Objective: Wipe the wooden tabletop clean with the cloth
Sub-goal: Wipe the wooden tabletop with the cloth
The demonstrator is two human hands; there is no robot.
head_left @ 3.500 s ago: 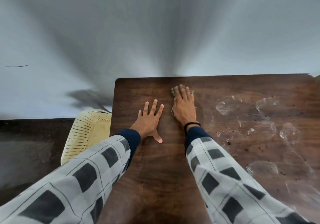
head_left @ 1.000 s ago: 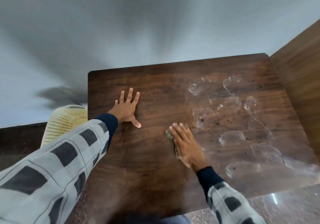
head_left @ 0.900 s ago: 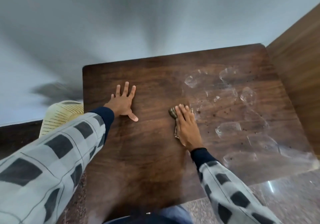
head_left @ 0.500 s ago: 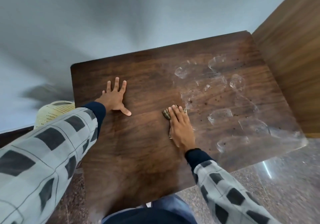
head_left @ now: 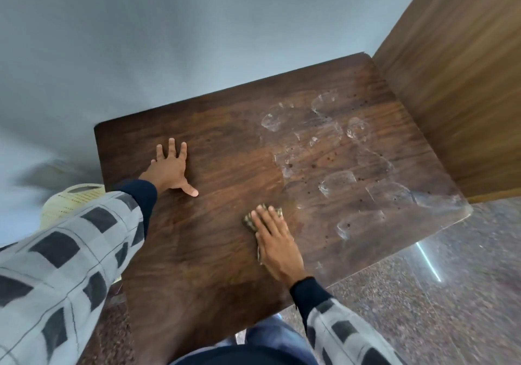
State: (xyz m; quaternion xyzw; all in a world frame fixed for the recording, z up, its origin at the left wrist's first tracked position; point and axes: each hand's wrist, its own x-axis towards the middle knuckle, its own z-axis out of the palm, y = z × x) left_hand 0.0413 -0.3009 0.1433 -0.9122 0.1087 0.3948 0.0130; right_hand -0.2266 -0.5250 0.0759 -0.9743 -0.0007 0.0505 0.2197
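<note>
right hand (head_left: 277,247) presses cloth (head_left: 248,220), left hand (head_left: 169,167) flat on streaked tabletop (head_left: 225,153) by wall (head_left: 197,40).

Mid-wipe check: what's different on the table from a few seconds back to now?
The right hand, pressing flat on the small olive-brown cloth, has slid it from the far edge back toward the person across the dark wooden tabletop. Nothing grasped or released. The left hand stays flat on the wood; the clear wet smears on the right half remain.
</note>
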